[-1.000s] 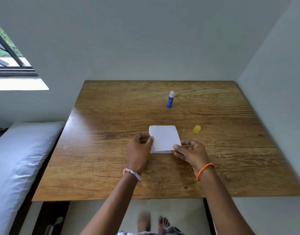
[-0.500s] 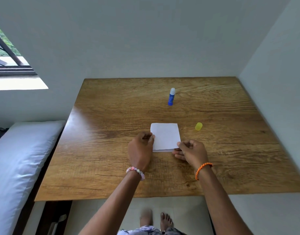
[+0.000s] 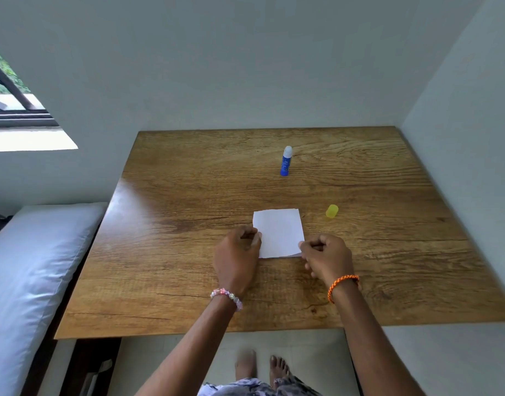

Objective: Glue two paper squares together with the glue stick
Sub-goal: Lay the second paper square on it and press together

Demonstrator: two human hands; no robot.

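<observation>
uncapped glue stick (image 3: 286, 162) upright on table (image 3: 188, 195) (yellow cap (image 3: 331, 210) apart)

Quick count: one glue stick (image 3: 286, 161) standing up, one yellow cap (image 3: 331, 210), one white paper stack (image 3: 278, 232) (can't tell how many sheets), two hands, a left hand (image 3: 236, 257) and right hand (image 3: 327, 257), two bracelets, one tabletop (image 3: 188, 195), one pillow (image 3: 31, 267).

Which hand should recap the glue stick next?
Right hand, probably: the yellow cap lies just beyond it on its side, and the glue stick stands farther back.
</observation>
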